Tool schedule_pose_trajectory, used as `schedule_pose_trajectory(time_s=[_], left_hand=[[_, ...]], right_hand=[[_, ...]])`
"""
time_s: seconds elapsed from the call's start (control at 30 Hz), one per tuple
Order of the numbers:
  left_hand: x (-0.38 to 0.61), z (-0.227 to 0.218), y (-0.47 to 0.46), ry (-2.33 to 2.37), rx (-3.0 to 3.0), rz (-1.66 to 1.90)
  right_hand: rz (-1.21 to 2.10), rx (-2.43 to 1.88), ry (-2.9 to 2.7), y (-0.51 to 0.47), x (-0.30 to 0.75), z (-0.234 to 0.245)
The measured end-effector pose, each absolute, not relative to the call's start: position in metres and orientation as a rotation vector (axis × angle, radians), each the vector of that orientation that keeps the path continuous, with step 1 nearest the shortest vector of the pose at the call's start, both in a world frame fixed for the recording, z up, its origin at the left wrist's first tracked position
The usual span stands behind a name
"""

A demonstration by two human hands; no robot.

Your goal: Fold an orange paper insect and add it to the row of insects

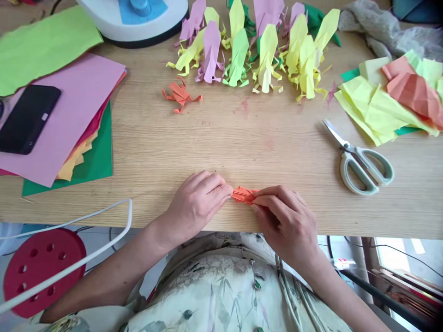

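Observation:
A small, partly folded piece of orange paper (pixel 243 194) lies on the wooden table (pixel 242 147) near its front edge. My left hand (pixel 197 203) pinches its left end with curled fingers. My right hand (pixel 285 221) presses and grips its right part with the fingers closed over it, hiding that end. A finished orange origami figure (pixel 180 95) sits farther back, in front of a row of several folded paper figures (pixel 256 50) in yellow, green and lilac.
Scissors (pixel 360 161) lie to the right. A stack of coloured sheets (pixel 69 120) with a black phone (pixel 27 117) on it is at the left. Paper scraps (pixel 391 101) lie at the far right, a white-and-blue device (pixel 134 18) at the back, a red stool (pixel 38 267) below.

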State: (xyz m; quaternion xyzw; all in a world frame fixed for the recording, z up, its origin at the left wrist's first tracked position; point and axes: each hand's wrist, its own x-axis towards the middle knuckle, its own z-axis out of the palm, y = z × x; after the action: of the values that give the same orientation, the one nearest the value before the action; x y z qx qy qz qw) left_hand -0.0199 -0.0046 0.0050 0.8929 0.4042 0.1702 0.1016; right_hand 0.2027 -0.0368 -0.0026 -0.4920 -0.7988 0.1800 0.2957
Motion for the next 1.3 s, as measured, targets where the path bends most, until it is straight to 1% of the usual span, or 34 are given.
schedule_pose_trajectory(time_s=[0.3,0.47,1.0,1.13,1.3], left_hand=[[-0.019,0.006,-0.005,1.193,2.573,0.472],[-0.022,0.006,-0.006,1.193,2.530,0.557],[-0.018,0.002,-0.007,1.279,2.497,0.529],[-0.022,0.003,-0.005,1.318,2.567,0.458],[-0.025,0.005,0.000,1.257,2.587,0.362]], right_hand=[[0.519,-1.413,-2.078,-0.036,0.198,0.000],[0.495,-1.444,-2.084,-0.036,0.197,0.001],[0.610,-1.420,-2.060,-0.032,0.199,0.000],[0.614,-1.418,-2.060,-0.032,0.198,0.000],[0.598,-1.411,-2.080,-0.031,0.199,0.001]])
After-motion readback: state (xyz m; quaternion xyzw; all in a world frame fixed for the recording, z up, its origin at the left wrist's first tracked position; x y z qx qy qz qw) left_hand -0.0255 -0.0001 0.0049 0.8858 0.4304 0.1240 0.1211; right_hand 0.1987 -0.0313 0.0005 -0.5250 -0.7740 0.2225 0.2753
